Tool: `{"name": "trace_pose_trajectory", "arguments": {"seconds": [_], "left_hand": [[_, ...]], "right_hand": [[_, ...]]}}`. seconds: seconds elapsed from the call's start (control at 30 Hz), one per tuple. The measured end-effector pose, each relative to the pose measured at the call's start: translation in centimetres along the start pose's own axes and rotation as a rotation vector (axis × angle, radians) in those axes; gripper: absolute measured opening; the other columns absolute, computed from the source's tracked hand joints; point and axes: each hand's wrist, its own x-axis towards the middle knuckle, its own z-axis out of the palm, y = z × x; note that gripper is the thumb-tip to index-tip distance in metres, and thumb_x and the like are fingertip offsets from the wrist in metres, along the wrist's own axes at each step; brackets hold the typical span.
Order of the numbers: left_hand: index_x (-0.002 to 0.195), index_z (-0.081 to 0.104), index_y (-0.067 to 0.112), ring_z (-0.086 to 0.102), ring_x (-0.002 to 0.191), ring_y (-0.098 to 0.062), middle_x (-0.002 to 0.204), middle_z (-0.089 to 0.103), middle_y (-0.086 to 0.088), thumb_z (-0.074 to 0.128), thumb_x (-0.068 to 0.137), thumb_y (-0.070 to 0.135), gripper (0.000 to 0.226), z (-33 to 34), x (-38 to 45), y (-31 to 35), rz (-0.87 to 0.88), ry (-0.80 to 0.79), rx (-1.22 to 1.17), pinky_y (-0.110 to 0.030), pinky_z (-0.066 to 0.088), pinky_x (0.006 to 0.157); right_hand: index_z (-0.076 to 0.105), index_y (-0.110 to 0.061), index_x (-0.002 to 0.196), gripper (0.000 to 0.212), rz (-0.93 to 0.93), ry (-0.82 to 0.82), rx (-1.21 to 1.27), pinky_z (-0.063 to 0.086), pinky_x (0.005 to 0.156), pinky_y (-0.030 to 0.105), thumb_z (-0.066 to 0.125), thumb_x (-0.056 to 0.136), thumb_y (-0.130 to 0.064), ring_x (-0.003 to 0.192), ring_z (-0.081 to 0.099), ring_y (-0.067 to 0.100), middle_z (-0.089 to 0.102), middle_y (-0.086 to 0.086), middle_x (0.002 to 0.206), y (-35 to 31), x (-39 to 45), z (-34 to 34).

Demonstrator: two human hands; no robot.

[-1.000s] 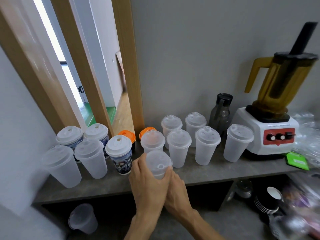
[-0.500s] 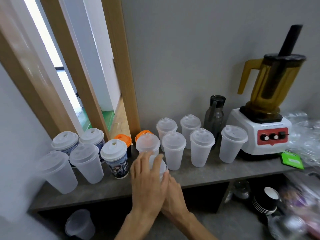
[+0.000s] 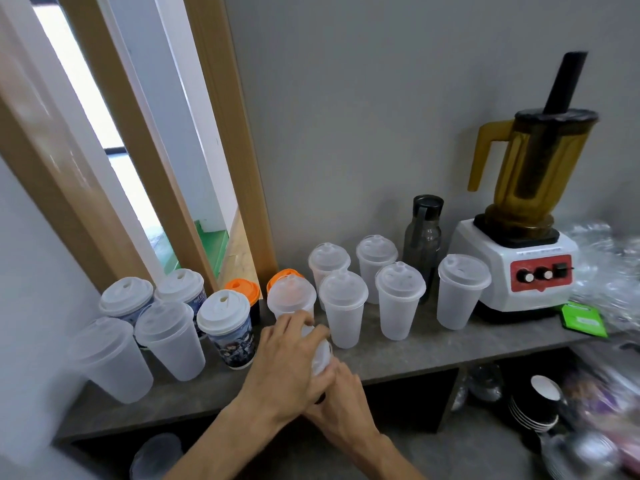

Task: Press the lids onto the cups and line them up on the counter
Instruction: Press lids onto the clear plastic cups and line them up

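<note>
At counter's front edge, centre: left hand [image 3: 284,362] now curled down over domed translucent plastic lid [image 3: 320,353], fingers bent round its rim rather than spread flat as half a second back; a second back, cupped lower beside the cup with the lid plainly showing. Right hand [image 3: 341,393] wrapped round frosted plastic cup [image 3: 323,367] from below, almost all of the cup hidden by both hands; held just above grey stone-look counter [image 3: 398,358], same spot as before. Whether lid fully seated: cannot tell.

From the left: cluster of lidded cups unchanged in place, blurred frosted cup [image 3: 110,358] nearest the edge, printed paper cup with white lid [image 3: 230,327] just beside left hand, two orange-lidded dark cups [image 3: 244,289] behind. Directly behind the hands, frosted lidded cup [image 3: 291,299], close to left fingertips. Further right, two rows of frosted lidded cups [image 3: 400,299], then dark grey bottle with black cap [image 3: 423,237] against the wall, lone lidded cup [image 3: 462,289], white blender with amber jug [image 3: 516,237], green packet [image 3: 583,318], crumpled clear plastic wrap [image 3: 609,258]. Below the counter, clear tub [image 3: 156,455] at left, stacked black paper cups [image 3: 535,407] at right.
</note>
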Motion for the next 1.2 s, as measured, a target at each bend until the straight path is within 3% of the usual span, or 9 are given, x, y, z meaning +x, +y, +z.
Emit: {"name": "trace_pose_trajectory", "arguments": {"seconds": [0.1,0.27,0.4,0.67,0.83,0.93,1.03,1.13,1.2], "left_hand": [[0.133,0.048,0.038,0.035,0.129,-0.011,0.140,0.037,0.011,0.056,0.085,0.062,0.054,-0.4,-0.2,-0.5,-0.053,-0.075,-0.017,-0.033,0.033,0.112],[0.132,0.048,0.037,0.034,0.128,-0.012,0.139,0.039,0.010,0.057,0.087,0.059,0.052,-0.9,0.0,-0.2,-0.049,-0.088,-0.035,-0.034,0.034,0.111],[0.141,0.039,0.039,0.032,0.132,-0.010,0.143,0.032,0.012,0.058,0.085,0.063,0.064,-1.3,0.1,0.6,0.001,-0.158,-0.028,-0.031,0.031,0.114],[0.144,0.034,0.030,0.022,0.135,-0.001,0.151,0.026,0.014,0.049,0.097,0.051,0.054,0.4,3.4,8.7,0.253,-0.112,-0.294,-0.009,0.015,0.104],[0.151,0.031,0.026,0.021,0.145,-0.009,0.159,0.023,0.009,0.052,0.096,0.049,0.063,1.7,8.3,14.1,0.324,-0.155,-0.303,-0.019,0.011,0.115],[0.143,0.045,0.023,0.040,0.132,-0.015,0.146,0.043,0.005,0.053,0.097,0.037,0.048,1.8,12.0,15.4,0.343,-0.116,-0.272,-0.036,0.033,0.114],[0.135,0.052,0.021,0.050,0.121,-0.019,0.136,0.051,0.001,0.053,0.098,0.029,0.038,1.7,15.4,15.9,0.321,-0.061,-0.183,-0.037,0.040,0.106],[0.119,0.053,0.018,0.055,0.102,-0.020,0.118,0.053,-0.003,0.059,0.094,0.026,0.027,1.1,18.0,15.7,0.135,0.180,-0.231,-0.031,0.044,0.086],[0.119,0.050,0.017,0.054,0.101,-0.023,0.115,0.050,-0.005,0.063,0.090,0.026,0.033,0.1,20.1,15.0,0.072,0.361,-0.233,-0.033,0.041,0.087]], "right_hand": [[0.039,-0.035,0.141,0.082,-0.044,0.007,0.022,0.041,0.108,0.031,0.063,0.073,-0.075,0.123,0.048,0.001,0.053,-0.018,0.135,0.0,0.0,-0.1],[0.038,-0.039,0.139,0.079,-0.058,-0.015,0.032,0.040,0.109,0.032,0.065,0.072,-0.071,0.124,0.047,0.001,0.051,-0.020,0.135,0.1,0.1,-0.3],[0.038,-0.042,0.141,0.085,-0.037,-0.031,0.228,0.045,0.110,0.032,0.073,0.068,-0.068,0.127,0.049,-0.003,0.052,-0.023,0.136,0.0,-0.5,-1.7],[0.056,-0.035,0.128,0.061,0.010,0.208,0.281,0.053,0.091,0.018,0.084,0.074,-0.042,0.114,0.060,-0.007,0.066,-0.023,0.120,5.0,-4.2,-11.7],[0.065,-0.033,0.112,0.040,0.112,0.367,0.218,0.054,0.074,0.015,0.083,0.077,-0.025,0.095,0.069,-0.004,0.073,-0.022,0.103,9.1,-4.6,-18.2],[0.065,-0.030,0.100,0.032,0.236,0.486,0.185,0.053,0.065,0.017,0.083,0.074,-0.025,0.084,0.068,-0.002,0.074,-0.016,0.089,12.2,-4.5,-20.2],[0.060,-0.029,0.102,0.037,0.288,0.539,0.156,0.048,0.065,0.010,0.083,0.074,-0.027,0.090,0.063,-0.012,0.069,-0.023,0.095,14.1,-4.1,-21.4],[0.058,-0.034,0.101,0.035,0.302,0.541,0.146,0.048,0.066,0.015,0.081,0.076,-0.031,0.090,0.062,-0.014,0.069,-0.021,0.095,14.9,-3.3,-21.8],[0.058,-0.035,0.099,0.034,0.301,0.537,0.143,0.048,0.065,0.015,0.082,0.075,-0.032,0.088,0.063,-0.012,0.070,-0.022,0.093,15.4,-2.9,-21.8]]}}
